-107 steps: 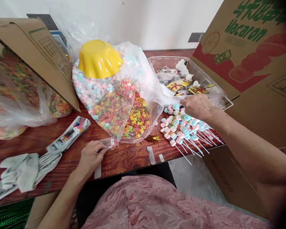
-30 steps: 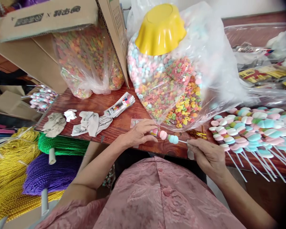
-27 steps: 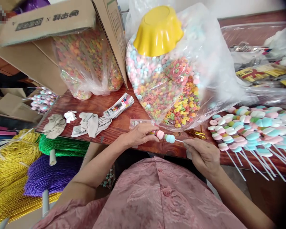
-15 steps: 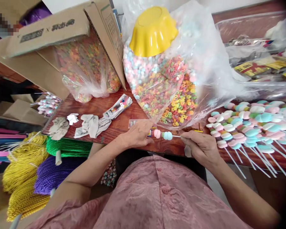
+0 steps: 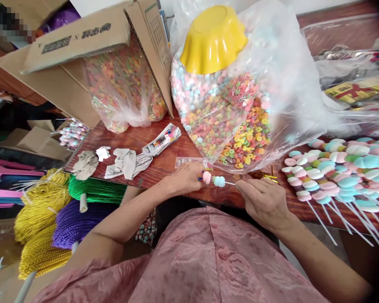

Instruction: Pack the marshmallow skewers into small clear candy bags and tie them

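Note:
A marshmallow skewer [image 5: 219, 181] lies level between my hands, with pink and blue marshmallows and small coloured rings on a thin white stick. My left hand [image 5: 189, 179] is closed round its left end, hiding the tip. Further along the stick, my right hand [image 5: 265, 200] pinches the bare right part. Just beyond both hands, a clear plastic bag [image 5: 287, 139] holds loose ring candies [image 5: 248, 136] and pastel marshmallows. To the right of my right hand lies a pile of finished-looking marshmallow skewers [image 5: 337, 172], their white sticks jutting over the table edge.
A yellow scalloped bowl [image 5: 213, 40] rests upside down on the bag. At left stands an open cardboard box [image 5: 113, 31] with bagged rings. Gloves [image 5: 128, 163] and a stack of printed packets [image 5: 162, 139] lie on the table [image 5: 120, 141]. Bundles of shiny cord [image 5: 72, 223] sit lower left.
The view has shifted slightly, so most surroundings appear further right. Both hands still hold the skewer, which has barely moved in the picture.

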The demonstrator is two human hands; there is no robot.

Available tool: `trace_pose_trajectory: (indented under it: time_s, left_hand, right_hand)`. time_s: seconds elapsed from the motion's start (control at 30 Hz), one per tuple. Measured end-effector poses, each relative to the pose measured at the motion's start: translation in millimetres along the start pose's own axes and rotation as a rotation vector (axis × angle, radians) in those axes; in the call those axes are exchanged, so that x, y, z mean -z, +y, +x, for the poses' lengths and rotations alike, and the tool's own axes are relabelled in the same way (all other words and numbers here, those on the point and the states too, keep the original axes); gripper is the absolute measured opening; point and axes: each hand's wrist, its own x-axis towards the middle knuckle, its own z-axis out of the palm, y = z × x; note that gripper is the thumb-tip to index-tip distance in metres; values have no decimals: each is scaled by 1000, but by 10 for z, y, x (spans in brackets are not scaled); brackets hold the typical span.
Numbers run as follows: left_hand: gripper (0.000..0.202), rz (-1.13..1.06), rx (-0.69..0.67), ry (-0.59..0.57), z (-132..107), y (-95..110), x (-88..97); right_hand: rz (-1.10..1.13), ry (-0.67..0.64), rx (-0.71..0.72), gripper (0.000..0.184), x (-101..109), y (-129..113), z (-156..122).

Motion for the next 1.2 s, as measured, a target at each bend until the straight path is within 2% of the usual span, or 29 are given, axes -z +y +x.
trace_pose_trajectory:
  time_s: [0.13, 0.23, 0.3, 0.43, 0.53, 0.67, 0.77, 0.83, 0.97, 1.07, 1.13, 1.2]
  left_hand:
    - [15, 287, -99, 129, 19, -86, -55]
    - [18, 351, -150, 170, 28, -123, -74]
    - [17, 348, -160, 165, 32, -113, -88]
    - [14, 315, -138, 117, 49, -77, -138]
    - [17, 226, -104, 114, 80, -76, -179]
    - [42, 172, -113, 147, 133, -37, -149]
    - [74, 304, -123, 158, 136, 27, -6]
    - [86, 427, -84, 170, 117, 38, 122]
    - [72, 581, 4, 164, 95, -93, 288]
    - [47, 607, -42, 112, 126, -216, 286]
    - [34, 592, -74, 43, 153, -236, 269]
    - [30, 542, -82, -25, 171, -198, 273]
  right_hand:
    - [132, -226, -157, 23, 66, 77, 48]
    - [152, -326, -143, 28, 83, 109, 74]
    - [111, -322, -82, 27, 81, 95, 108]
    - [-68, -233, 13, 23, 56, 0, 184]
    - [-194, -254, 47, 21, 13, -63, 200]
    - [-123, -318, 0, 26, -103, -21, 167]
    - [92, -290, -150, 31, -196, 95, 133]
    - [235, -255, -270, 31, -234, 164, 114]
    - [470, -201, -405, 27, -259, 192, 97]
    - [622, -235, -441, 28, -272, 149, 101]
    - [620, -245, -411, 29, -281, 121, 103]
    - [455, -177, -308, 27, -281, 100, 102]
